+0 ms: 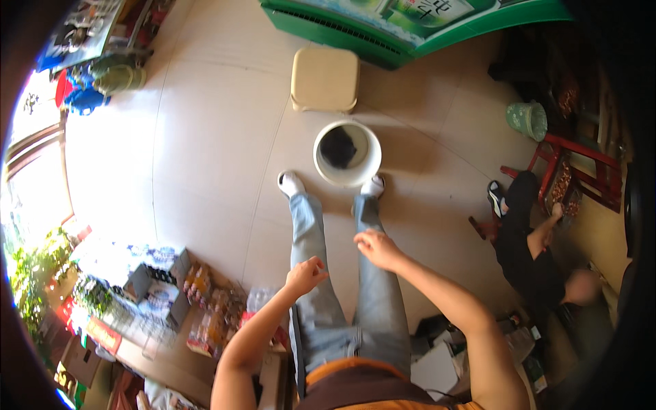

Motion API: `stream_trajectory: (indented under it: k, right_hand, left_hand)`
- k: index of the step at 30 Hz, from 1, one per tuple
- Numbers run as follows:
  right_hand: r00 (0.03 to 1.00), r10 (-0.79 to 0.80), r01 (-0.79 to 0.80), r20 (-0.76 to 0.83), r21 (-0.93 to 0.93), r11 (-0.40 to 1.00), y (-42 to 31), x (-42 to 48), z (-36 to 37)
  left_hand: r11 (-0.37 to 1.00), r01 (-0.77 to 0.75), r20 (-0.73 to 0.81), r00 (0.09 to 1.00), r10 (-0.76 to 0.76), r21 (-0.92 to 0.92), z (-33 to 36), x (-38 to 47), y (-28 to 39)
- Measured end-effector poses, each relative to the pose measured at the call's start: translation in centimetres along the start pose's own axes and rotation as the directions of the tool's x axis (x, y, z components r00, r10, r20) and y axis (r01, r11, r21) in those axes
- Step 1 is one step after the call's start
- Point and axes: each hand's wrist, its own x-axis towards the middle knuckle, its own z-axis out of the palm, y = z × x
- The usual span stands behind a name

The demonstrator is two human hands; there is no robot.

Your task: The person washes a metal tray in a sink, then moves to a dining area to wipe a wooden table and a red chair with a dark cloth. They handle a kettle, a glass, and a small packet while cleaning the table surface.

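My left hand (306, 277) hangs over my left thigh in jeans, fingers loosely curled, and no object shows in it. Over the other leg, my right hand (378, 248) is bent at the wrist with its fingers partly curled and no object visible in it. Beyond my feet a round white bucket (373, 163) stands on the tiled floor, with a dark item (337, 147) lying inside, towards its left. Just behind the bucket is a cream plastic stool (326, 80). Neither hand touches the bucket or the stool.
A green refrigerated cabinet (338, 32) stands at the top. On the right, a person in dark clothes (530, 266) sits by a red wooden frame (584, 148), near a small green bin (528, 121). Cartons (177, 292) and packed drink bottles (207, 328) stand at lower left.
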Motion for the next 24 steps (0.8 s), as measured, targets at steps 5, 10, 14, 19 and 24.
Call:
stream_trajectory:
  k: [5,10,14,19,24]
  right_hand:
    - [0.943,0.024,-0.046,-0.333,-0.060,0.997,21.6,23.9,2.3]
    - [0.934,0.258,-0.313,-0.247,-0.217,0.925,23.5,42.6,2.8]
    - [0.867,0.063,-0.353,-0.495,-0.518,0.780,31.9,47.6,5.6]
    - [0.942,0.097,-0.086,-0.320,0.048,0.995,34.7,46.4,7.1]
    - [0.899,-0.137,0.229,-0.416,0.181,0.956,25.7,39.2,6.4]
  left_hand:
    - [0.766,-0.123,-0.322,0.940,-0.114,-0.631,0.8,22.9,0.7]
    - [0.217,-0.154,-0.194,0.965,-0.176,-0.964,1.2,39.8,-0.4]
    - [0.156,-0.116,-0.142,0.977,-0.162,-0.981,1.2,47.5,1.2]
    - [0.040,0.218,0.198,0.940,-0.277,-0.975,3.4,57.3,-3.5]
    - [-0.220,0.276,0.296,0.953,-0.063,-0.936,0.4,61.9,-6.7]
